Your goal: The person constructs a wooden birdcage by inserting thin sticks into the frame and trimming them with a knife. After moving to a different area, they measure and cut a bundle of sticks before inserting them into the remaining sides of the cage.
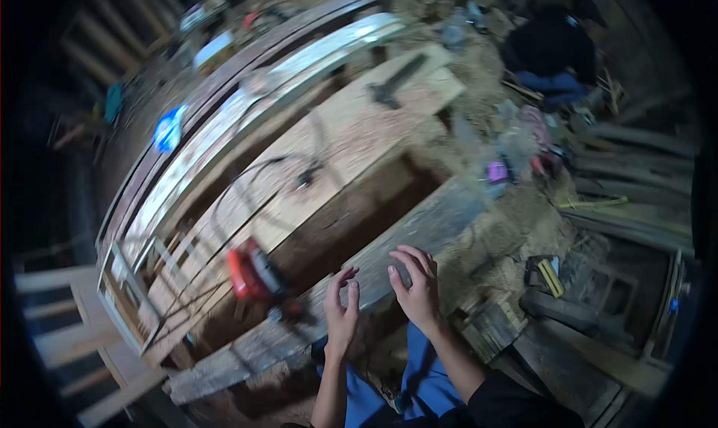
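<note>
My left hand (342,308) hovers with its fingers spread just above the near edge of a long weathered grey plank (419,230); it holds nothing. My right hand (416,282) rests its fingertips on the same plank, fingers apart and empty. The plank runs diagonally from the lower left to the upper right. A red power tool (254,272) lies to the left of my left hand, its black cord (254,175) trailing over a wide pale wooden board (351,129).
A dark T-shaped tool (395,82) lies on the far end of the pale board. Long curved timbers (224,106) run behind it. A person in dark clothes (557,50) crouches at the upper right. Sawdust, wood offcuts and small tools (516,162) cover the ground on the right.
</note>
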`<act>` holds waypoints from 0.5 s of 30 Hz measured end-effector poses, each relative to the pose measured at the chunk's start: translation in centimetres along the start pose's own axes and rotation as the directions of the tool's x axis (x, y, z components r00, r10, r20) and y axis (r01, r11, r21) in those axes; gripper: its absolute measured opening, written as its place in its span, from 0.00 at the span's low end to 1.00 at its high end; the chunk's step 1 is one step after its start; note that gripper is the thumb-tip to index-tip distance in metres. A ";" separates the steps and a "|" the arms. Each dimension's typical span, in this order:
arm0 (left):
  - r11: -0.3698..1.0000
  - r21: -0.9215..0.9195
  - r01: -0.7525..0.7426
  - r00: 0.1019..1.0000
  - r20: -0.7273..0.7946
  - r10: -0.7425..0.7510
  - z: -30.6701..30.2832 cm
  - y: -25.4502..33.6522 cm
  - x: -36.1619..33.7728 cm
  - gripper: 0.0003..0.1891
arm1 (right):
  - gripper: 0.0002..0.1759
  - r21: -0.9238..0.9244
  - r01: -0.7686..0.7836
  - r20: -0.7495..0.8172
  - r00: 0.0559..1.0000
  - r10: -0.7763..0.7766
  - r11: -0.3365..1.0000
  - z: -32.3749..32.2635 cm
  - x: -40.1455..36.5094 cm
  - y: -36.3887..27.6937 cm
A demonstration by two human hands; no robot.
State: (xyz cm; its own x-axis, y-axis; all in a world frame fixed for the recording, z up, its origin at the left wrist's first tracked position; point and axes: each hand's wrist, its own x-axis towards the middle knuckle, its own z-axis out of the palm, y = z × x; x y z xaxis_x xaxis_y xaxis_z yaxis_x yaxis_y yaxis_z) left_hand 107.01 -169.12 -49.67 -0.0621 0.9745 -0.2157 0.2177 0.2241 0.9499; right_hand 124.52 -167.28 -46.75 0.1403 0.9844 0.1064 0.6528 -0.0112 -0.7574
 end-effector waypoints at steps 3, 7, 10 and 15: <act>0.996 -0.015 0.090 0.977 0.197 -0.086 12.6 1.7 3.9 0.18 | 0.17 -0.033 -0.084 -0.057 0.995 0.082 0.996 -8.6 3.5 9.1; 0.962 0.270 0.035 0.945 0.304 -0.120 26.0 1.9 7.4 0.23 | 0.20 -0.086 -0.225 -0.180 0.962 0.207 0.971 -15.5 6.8 20.0; 0.917 0.395 -0.062 0.969 0.242 -0.039 33.3 -0.4 10.7 0.33 | 0.21 -0.095 -0.287 -0.257 0.932 0.255 0.953 -17.0 10.5 26.4; 0.816 0.576 0.042 0.997 -0.072 0.000 42.1 -2.0 15.5 0.45 | 0.24 -0.340 -0.355 -0.411 0.889 0.202 0.871 -14.7 17.7 36.0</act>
State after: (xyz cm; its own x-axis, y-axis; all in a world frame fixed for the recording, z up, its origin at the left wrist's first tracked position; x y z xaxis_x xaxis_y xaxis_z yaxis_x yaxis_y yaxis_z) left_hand 146.63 -153.94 -64.47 -0.1326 0.9710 -0.1991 0.7365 0.2309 0.6358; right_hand 161.43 -152.85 -62.68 0.5625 0.8005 0.2068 0.7719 -0.4189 -0.4782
